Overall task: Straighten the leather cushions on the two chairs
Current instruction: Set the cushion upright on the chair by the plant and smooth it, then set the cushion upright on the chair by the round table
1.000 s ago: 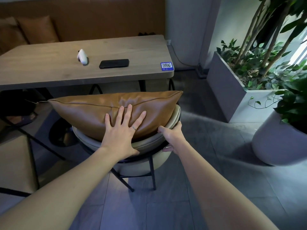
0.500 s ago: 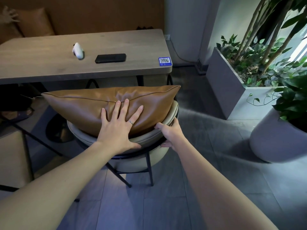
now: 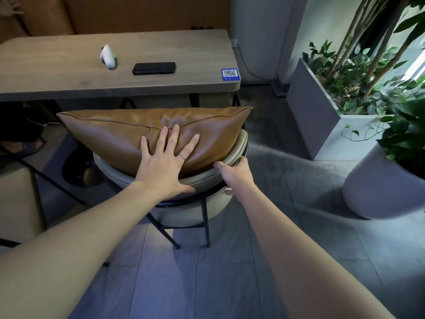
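- Left grip: spread flat, fingers splayed, palm pressed on leather cushion.
- Right grip: curled over backrest rim of chair, at cushion's lower right corner.
- Cushion: lying lengthwise across chair back, just before worktop.

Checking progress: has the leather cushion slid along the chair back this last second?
No visible shift: the cushion overhangs the right end of the chair back just as before.

Table edge close behind cushion, planter right, open floor near
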